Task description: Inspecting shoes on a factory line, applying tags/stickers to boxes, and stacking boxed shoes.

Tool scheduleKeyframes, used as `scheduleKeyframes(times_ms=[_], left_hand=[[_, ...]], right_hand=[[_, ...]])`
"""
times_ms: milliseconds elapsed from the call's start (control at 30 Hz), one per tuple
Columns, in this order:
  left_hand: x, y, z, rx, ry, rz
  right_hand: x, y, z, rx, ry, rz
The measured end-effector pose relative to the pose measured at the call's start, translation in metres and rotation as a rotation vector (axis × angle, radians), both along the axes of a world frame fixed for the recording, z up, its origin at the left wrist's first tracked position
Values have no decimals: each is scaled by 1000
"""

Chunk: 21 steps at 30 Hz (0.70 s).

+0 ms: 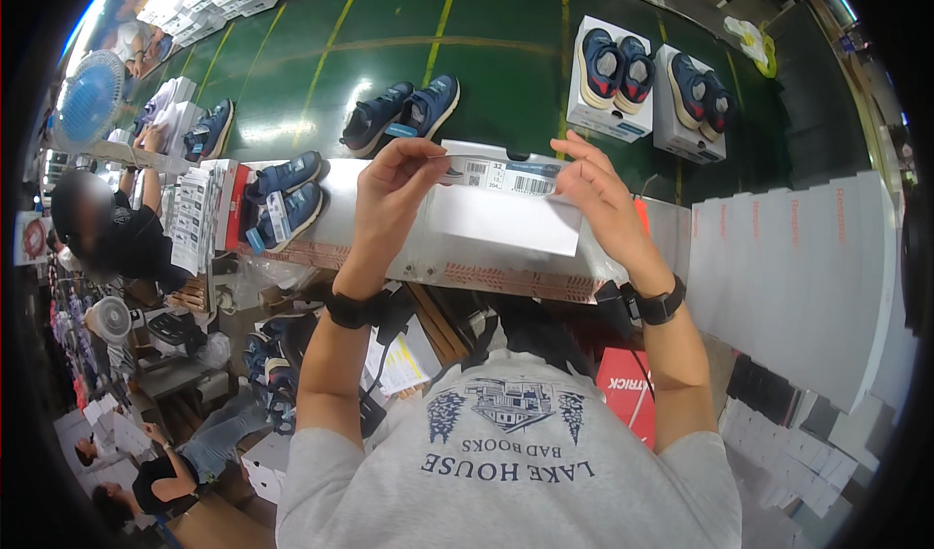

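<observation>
White cardboard shoebox (516,223): in front of me, over the smooth pale tabletop (341,199); touching or lifted, I cannot tell
Bare left hand (394,184): my grip pinches the box's upper left corner
Bare right hand (603,194): fingers spread at the opposite corner; gripping or only pressing, I cannot tell
Rectangular white printed label (491,175): flattening it seems the step in hand
Next move: calls, I judge, for even pressure

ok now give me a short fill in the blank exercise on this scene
1. The box between the left hand and the right hand is coloured ____.
2. At upper right, ____ pairs of shoes stand on other boxes.
3. The lines on the green table are ____.
4. The person's shirt is coloured ____.

White; two; yellow; grey
</observation>
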State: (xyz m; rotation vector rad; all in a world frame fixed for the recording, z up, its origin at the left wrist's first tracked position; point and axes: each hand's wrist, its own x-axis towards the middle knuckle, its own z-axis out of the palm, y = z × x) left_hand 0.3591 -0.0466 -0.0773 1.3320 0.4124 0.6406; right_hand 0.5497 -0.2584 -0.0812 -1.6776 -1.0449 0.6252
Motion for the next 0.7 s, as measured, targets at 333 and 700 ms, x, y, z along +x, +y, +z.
scheduleKeyframes(times_ms=[333, 700], left_hand=[[-19, -10, -21, 781, 282, 1], [-24, 4, -37, 707, 318, -128]], right_hand=[[-18, -28, -10, -96, -95, 105], [-17, -24, -19, -75, -231, 163]])
